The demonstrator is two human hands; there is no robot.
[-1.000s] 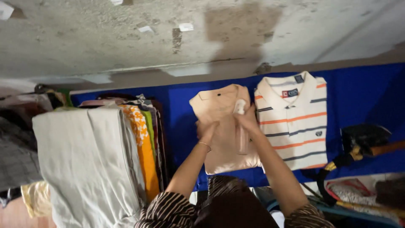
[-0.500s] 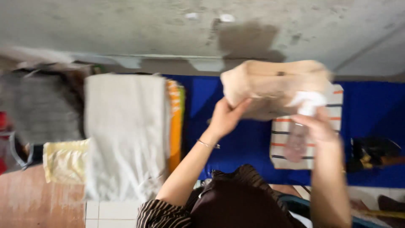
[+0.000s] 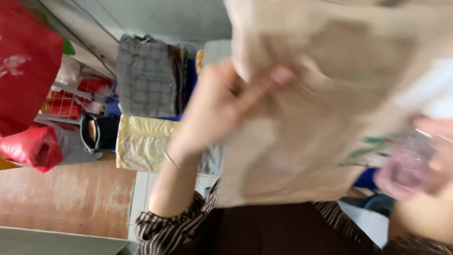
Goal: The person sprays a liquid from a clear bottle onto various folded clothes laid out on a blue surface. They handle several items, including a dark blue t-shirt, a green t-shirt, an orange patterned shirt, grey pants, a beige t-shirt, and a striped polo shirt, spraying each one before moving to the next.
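A folded beige shirt [image 3: 330, 94] fills the upper right of the blurred head view, lifted close to the camera. My left hand [image 3: 222, 108] grips its left edge, thumb over the front; a thin bracelet sits on that wrist. My right hand [image 3: 436, 141] holds the shirt's right side at the frame edge, together with a clear, pinkish plastic piece [image 3: 406, 172] and something white [image 3: 427, 89] that I cannot make out. My dark striped-sleeved top [image 3: 264, 231] shows below.
A folded grey checked cloth [image 3: 148, 75] and a yellow wrapped packet [image 3: 141, 141] lie to the left. Further left are red bags [image 3: 28, 66], a red wire basket [image 3: 71, 99] and a black bag [image 3: 96, 132]. A brown floor [image 3: 66, 193] lies below.
The beige shirt has come up off the blue surface and close to the camera, held in both hands. The view has swung to the left, and the striped shirt is out of sight.
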